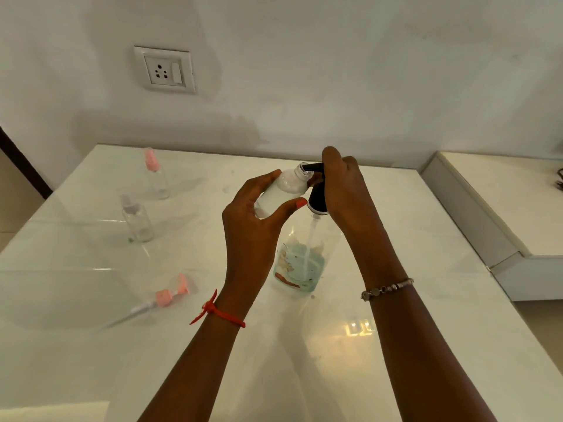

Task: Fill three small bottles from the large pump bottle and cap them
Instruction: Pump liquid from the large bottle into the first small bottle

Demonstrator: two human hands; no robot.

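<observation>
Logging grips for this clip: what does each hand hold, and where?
Left hand grips the small bottle around its body; right hand curls over the pump head of the large bottle.

Socket plate (164, 70) on white wall (335, 56); glossy white table (426, 239); white ledge (502, 208) just right of table.

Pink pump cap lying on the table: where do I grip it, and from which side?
Pinch the pink collar from above, across its width: it lies flat, the thin dip tube trailing near-left, too slender to hold.
</observation>
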